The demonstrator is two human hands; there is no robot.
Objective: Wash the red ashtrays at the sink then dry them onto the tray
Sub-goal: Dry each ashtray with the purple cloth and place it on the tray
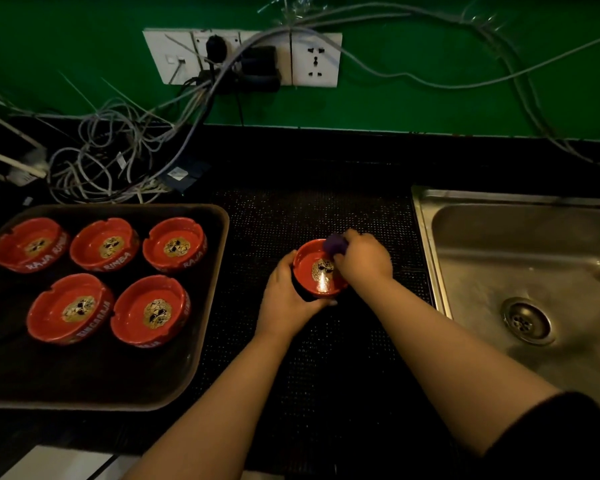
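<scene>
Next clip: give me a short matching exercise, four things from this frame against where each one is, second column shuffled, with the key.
Things:
1. five ashtrays
2. sixth ashtray
3. purple cloth
4. drain

Places:
A. in the sink basin
B. in the right hand, at the ashtray's far rim
C. on the tray
D. held by the left hand over the black mat

Pairs: 1-C, 2-D, 3-B, 4-A

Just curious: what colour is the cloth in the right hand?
Purple, from the head view: the cloth in the right hand.
</scene>
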